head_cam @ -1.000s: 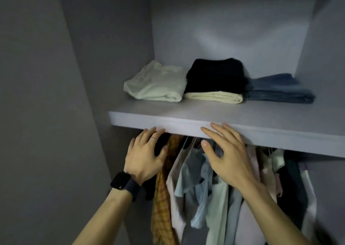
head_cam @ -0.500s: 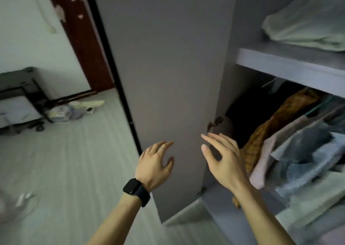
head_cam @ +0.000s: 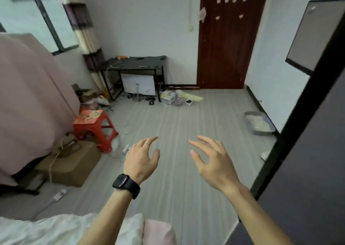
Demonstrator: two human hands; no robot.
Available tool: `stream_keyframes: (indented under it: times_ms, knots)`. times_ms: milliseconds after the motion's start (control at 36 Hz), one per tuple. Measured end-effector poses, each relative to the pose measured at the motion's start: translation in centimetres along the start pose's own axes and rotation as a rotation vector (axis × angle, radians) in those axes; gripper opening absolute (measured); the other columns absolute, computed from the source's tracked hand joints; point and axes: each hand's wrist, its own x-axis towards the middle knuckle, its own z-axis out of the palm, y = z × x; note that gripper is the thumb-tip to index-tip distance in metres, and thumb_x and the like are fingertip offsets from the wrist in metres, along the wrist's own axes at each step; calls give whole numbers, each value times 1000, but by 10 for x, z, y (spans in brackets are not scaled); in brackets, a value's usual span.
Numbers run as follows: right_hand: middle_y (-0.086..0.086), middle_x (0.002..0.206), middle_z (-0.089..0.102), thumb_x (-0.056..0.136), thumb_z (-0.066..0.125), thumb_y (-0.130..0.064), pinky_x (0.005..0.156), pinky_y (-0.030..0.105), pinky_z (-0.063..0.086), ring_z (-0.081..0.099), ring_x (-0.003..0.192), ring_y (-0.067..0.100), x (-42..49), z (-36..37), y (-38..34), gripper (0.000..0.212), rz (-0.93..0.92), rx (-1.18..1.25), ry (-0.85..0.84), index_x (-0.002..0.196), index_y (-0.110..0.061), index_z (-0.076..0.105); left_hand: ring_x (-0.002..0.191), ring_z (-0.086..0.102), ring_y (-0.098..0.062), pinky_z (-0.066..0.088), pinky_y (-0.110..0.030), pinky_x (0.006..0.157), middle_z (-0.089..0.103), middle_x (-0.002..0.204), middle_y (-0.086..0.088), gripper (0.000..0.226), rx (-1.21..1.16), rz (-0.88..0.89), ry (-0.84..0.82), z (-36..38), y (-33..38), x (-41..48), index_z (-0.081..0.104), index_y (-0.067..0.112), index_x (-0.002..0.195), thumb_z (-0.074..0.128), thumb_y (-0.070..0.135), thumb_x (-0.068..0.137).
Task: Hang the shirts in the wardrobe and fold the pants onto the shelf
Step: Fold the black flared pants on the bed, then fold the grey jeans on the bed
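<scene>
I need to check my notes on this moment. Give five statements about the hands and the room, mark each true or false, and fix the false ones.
1. The left hand and the right hand both hold nothing, with their fingers spread. True.
2. The black watch sits on the right wrist. False: it is on the left wrist.
3. A red stool stands on the floor, left of the hands. True.
4. The dark brown door stands wide open. False: it is closed.
5. A thin ring is on a finger of the left hand. True.
</scene>
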Motion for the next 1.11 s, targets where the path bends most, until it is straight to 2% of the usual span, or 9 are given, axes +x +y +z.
stream_keyframes:
  times_ms: [194, 333, 444, 556, 667, 750, 861, 1000, 1111]
  knots:
    - [-22, 146, 47, 98, 52, -52, 103, 23, 33, 36, 135, 5, 99, 63, -9, 34, -61, 6, -121, 130, -46, 62, 130, 50, -24, 41, -41, 105, 56, 142, -1, 50, 45, -124, 73, -28, -51, 75, 49, 31, 144, 55, 37, 94]
    - [-21, 146, 47, 98, 52, -52, 103, 23, 28, 34, 135, 5, 188, 101, -22, 34, -76, 64, -122, 130, -46, 61, 127, 52, -24, 43, -42, 104, 57, 140, 0, 50, 92, -178, 105, -45, -87, 136, 50, 32, 143, 53, 40, 93]
    - [-22, 145, 47, 98, 51, -53, 101, 23, 27, 33, 135, 4, 258, 126, -31, 34, -107, 93, -132, 131, -47, 60, 120, 57, -25, 47, -42, 98, 60, 135, -1, 48, 112, -204, 158, -61, -104, 187, 51, 34, 141, 53, 42, 94]
    - [-21, 144, 48, 98, 51, -53, 101, 23, 28, 34, 136, 4, 315, 155, -36, 34, -165, 106, -146, 130, -47, 61, 113, 59, -24, 50, -42, 92, 64, 122, 3, 45, 110, -238, 219, -75, -124, 227, 54, 36, 137, 54, 40, 92]
    - [-25, 143, 47, 95, 46, -59, 101, 26, 29, 30, 136, 2, 376, 193, -39, 39, -230, 111, -195, 131, -49, 58, 121, 55, -27, 45, -40, 97, 60, 136, -2, 49, 163, -274, 289, -88, -155, 277, 51, 34, 141, 55, 38, 93]
    - [-22, 144, 48, 97, 47, -57, 106, 29, 30, 33, 137, 6, 436, 229, -48, 38, -323, 91, -252, 133, -47, 58, 119, 56, -30, 47, -43, 99, 61, 135, -3, 49, 188, -324, 347, -95, -186, 321, 51, 36, 141, 53, 39, 92]
    - [-19, 143, 50, 99, 51, -52, 109, 31, 32, 36, 135, 9, 505, 283, -67, 36, -435, 87, -348, 133, -45, 59, 117, 59, -26, 49, -42, 98, 61, 135, 0, 48, 155, -456, 437, -97, -236, 361, 52, 37, 139, 53, 41, 92]
    - [-15, 143, 52, 99, 53, -47, 105, 22, 24, 37, 134, 9, 568, 345, -106, 37, -620, 78, -474, 136, -42, 59, 112, 61, -19, 46, -34, 92, 64, 130, 3, 43, 105, -630, 549, -104, -290, 381, 57, 36, 135, 58, 35, 92]
    - [-14, 143, 53, 99, 56, -44, 108, 24, 28, 39, 134, 13, 584, 401, -148, 37, -746, 132, -594, 136, -40, 61, 120, 58, -22, 47, -36, 98, 62, 134, 1, 44, 121, -801, 581, -108, -330, 362, 57, 35, 136, 59, 34, 92]
